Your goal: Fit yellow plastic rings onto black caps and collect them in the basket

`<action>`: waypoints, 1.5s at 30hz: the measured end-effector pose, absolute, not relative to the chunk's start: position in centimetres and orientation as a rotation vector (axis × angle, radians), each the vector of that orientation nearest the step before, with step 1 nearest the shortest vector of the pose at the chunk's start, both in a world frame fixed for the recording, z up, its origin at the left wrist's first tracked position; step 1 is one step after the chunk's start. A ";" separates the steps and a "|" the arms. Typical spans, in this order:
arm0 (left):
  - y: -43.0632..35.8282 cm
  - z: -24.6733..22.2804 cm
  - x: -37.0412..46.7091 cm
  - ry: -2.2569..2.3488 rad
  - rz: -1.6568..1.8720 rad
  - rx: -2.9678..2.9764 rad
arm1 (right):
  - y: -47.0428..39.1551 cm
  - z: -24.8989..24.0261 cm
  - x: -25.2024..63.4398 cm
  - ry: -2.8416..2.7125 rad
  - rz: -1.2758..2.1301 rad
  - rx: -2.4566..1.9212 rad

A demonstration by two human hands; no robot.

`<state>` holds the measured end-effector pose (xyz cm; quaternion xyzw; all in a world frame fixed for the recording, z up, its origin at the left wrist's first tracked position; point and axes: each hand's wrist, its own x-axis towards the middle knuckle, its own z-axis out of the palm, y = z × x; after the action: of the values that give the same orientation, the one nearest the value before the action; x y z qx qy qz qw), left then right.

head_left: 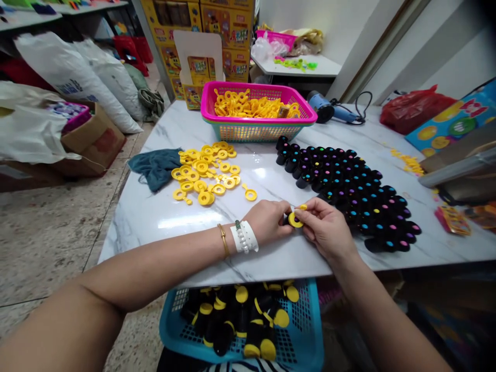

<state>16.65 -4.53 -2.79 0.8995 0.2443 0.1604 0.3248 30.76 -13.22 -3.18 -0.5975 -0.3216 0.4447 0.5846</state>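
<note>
Near the table's front edge, my left hand (pixel 271 219) is closed around a small black cylinder, mostly hidden by the fingers. My right hand (pixel 327 225) pinches a yellow ring cap (pixel 295 220) with a small tab, which sits against the cylinder's end. A dark centre shows through the ring's hole. To the right of my hands stand rows of black cylinders (pixel 349 181) with coloured dots on their ends. Left of them lies a loose pile of yellow ring caps (pixel 201 166), with one cap (pixel 250 195) apart from the rest.
Behind the pile, a pink basket (pixel 259 120) holds more yellow caps. A dark cloth (pixel 155 164) lies at left. Below the table edge, a blue basket (pixel 165 320) holds black cylinders with yellow ends. A blue power tool (pixel 329 108) and red bag (pixel 414 111) sit at the back right.
</note>
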 end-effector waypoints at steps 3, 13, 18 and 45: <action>-4.5 -2.9 16.8 0.648 0.430 2.356 | -13.0 -2.5 30.6 -0.730 1.079 -1.426; -4.4 -3.4 16.8 0.613 0.429 2.383 | -12.7 -2.2 31.0 -0.831 1.052 -1.516; -4.4 -3.6 16.9 0.618 0.432 2.353 | -13.5 -3.0 30.6 -0.825 0.973 -1.479; -4.5 -1.6 16.7 0.618 0.143 1.455 | -14.1 -2.9 30.5 -0.929 0.985 -1.486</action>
<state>16.74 -4.54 -1.60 0.6534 0.2778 0.0644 0.7013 30.53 -14.08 -2.93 -0.6239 -0.3901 0.4137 0.5361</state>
